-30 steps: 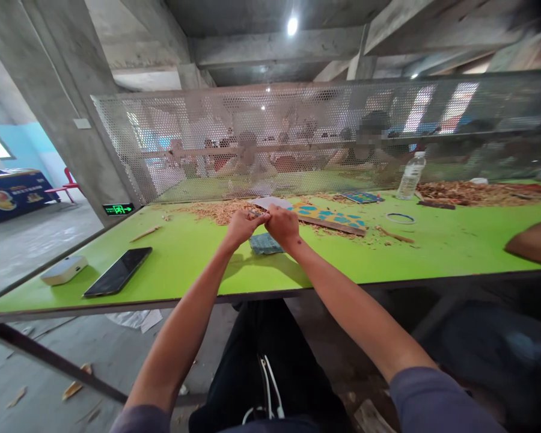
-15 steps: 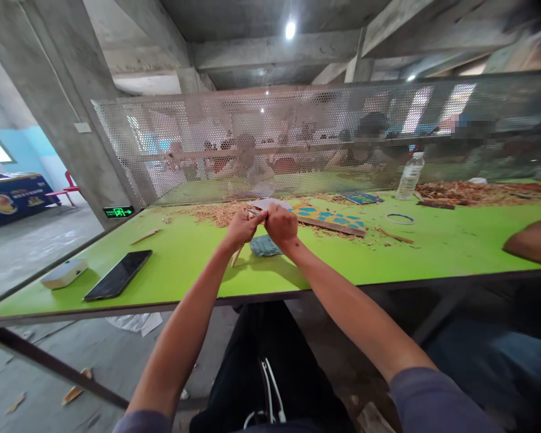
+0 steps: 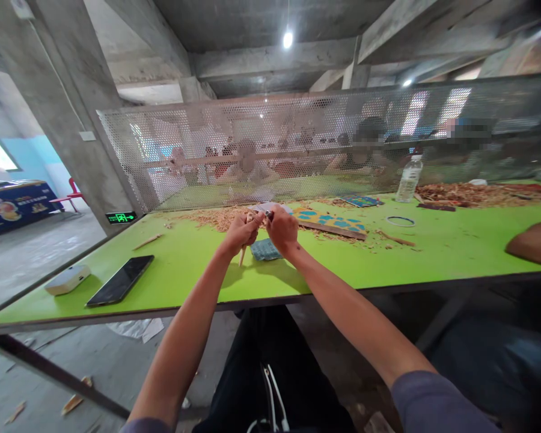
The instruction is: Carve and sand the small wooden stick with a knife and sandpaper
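My left hand (image 3: pixel 242 231) is closed around a pale whittled wooden stick (image 3: pixel 242 257). Its lower end pokes out below the fingers, and its top shows near the thumb. Close beside it, my right hand (image 3: pixel 283 230) is wrapped round a carving knife (image 3: pixel 269 214). Only a dark, metallic bit of the knife shows at the fingers; its handle is hidden. Both hands are raised over the green table (image 3: pixel 184 264). Below and between them lies a folded grey-blue cloth (image 3: pixel 265 249). Wood shavings (image 3: pixel 207 218) are heaped behind my hands.
A yellow-and-blue patterned board (image 3: pixel 331 222) lies right of my hands. Further right are a water bottle (image 3: pixel 408 178), a ring (image 3: pixel 400 221) and another shavings pile (image 3: pixel 473 195). A phone (image 3: pixel 121 280) and white box (image 3: pixel 67 279) sit left. Perforated mesh (image 3: pixel 184 150) stands behind. Another person's arm (image 3: pixel 534 242) rests right.
My left hand has turned slightly, and the stick's lower end has swung a little right. The metallic part of the knife now shows beside my right fingers.
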A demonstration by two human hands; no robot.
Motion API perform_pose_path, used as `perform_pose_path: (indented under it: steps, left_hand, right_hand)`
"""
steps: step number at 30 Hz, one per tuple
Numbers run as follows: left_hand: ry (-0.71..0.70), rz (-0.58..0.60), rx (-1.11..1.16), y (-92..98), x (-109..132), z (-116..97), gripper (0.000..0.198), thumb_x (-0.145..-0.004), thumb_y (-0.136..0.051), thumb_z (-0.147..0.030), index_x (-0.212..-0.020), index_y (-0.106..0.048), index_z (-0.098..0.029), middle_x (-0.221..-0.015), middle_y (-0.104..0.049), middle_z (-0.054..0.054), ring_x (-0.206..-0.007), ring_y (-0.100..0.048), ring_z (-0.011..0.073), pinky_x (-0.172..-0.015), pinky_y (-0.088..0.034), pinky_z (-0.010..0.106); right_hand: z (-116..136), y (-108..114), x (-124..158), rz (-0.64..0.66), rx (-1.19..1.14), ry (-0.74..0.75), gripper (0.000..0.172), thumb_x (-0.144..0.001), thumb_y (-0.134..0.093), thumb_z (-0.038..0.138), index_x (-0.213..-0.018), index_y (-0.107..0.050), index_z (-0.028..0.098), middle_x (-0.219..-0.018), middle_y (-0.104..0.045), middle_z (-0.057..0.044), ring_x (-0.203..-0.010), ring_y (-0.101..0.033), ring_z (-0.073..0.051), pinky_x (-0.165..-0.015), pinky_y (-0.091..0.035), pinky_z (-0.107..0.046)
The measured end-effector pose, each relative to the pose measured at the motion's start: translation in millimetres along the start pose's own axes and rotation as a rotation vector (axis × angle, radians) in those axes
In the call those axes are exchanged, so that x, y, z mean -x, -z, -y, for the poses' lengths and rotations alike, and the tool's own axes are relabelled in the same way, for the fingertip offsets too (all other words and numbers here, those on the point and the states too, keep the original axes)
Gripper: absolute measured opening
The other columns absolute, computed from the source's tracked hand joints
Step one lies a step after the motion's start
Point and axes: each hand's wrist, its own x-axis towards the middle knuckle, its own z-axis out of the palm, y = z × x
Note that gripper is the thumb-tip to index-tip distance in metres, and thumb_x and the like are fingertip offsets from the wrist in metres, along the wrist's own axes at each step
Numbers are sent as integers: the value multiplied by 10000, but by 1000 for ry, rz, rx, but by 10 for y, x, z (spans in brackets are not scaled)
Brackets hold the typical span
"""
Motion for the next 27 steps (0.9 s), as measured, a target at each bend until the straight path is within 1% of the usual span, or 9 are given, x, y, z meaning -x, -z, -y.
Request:
perform_pose_path:
  steps: [4,8,10,13,15,18,23,25,27]
  left_hand:
    - [-25,-54,-115,5,1,-24,627,-734,-734,-721,-618,-357,-234,-420,-289,-118,-349,-209,26,-383,-143,223]
    - [-74,-147,-296,29,-6,-15,628,-751,-715,-715,-590,-365,-219,-452,-316,-90,-403,-252,41,-432,-160,241]
    - [-105,-197,-397,54,-23,10,642,-753,-714,-706,-568,-341,-217,-472,-305,-80,-432,-262,50,-455,-157,252]
    - [-171,-238,-499,90,-59,56,682,-760,-695,-712,-540,-279,-219,-502,-279,-70,-474,-253,61,-483,-156,264]
    - [-199,-263,-521,99,-75,73,690,-755,-692,-719,-544,-263,-220,-517,-277,-67,-496,-246,67,-493,-159,266]
    - [-202,-292,-528,90,-74,67,691,-739,-697,-729,-549,-266,-223,-520,-271,-70,-505,-236,69,-497,-153,268]
    - [-209,-265,-552,72,-60,41,688,-742,-693,-721,-542,-260,-225,-506,-258,-76,-499,-222,71,-502,-157,269]
    - [-207,-275,-575,73,-62,44,660,-749,-694,-701,-552,-282,-225,-511,-264,-78,-502,-227,75,-503,-159,270]
    - [-206,-292,-599,72,-67,47,607,-759,-700,-670,-577,-337,-219,-527,-289,-76,-514,-251,83,-507,-176,266]
  right_hand:
    - [-66,-15,-11,25,-34,17,242,-1017,-431,294,-982,-625,153,-879,-726,-93,-735,-615,-186,-624,-247,-291]
    - [-77,-6,-11,53,-86,86,278,-996,-441,309,-905,-661,167,-815,-720,-78,-690,-589,-178,-613,-233,-298]
    - [-80,-1,-11,63,-96,96,286,-984,-444,307,-890,-677,171,-802,-719,-74,-675,-573,-176,-607,-225,-301]
    - [-93,1,-10,76,-108,114,296,-971,-453,308,-870,-697,175,-777,-712,-65,-660,-554,-173,-607,-223,-300]
    - [-103,4,-10,80,-118,138,304,-966,-457,305,-846,-706,179,-758,-707,-58,-648,-541,-167,-609,-222,-300]
    - [-112,12,-10,81,-128,169,305,-954,-461,282,-808,-709,182,-742,-704,-50,-631,-521,-159,-609,-214,-304]
    - [-133,10,-16,67,-161,226,278,-926,-478,254,-782,-704,183,-747,-709,-44,-639,-514,-155,-610,-218,-301]
    - [-141,6,-18,67,-169,238,271,-919,-478,242,-777,-702,184,-753,-713,-45,-648,-522,-156,-611,-225,-298]
    - [-141,7,-20,75,-159,236,268,-919,-476,236,-780,-699,184,-768,-721,-50,-658,-536,-158,-614,-229,-297]
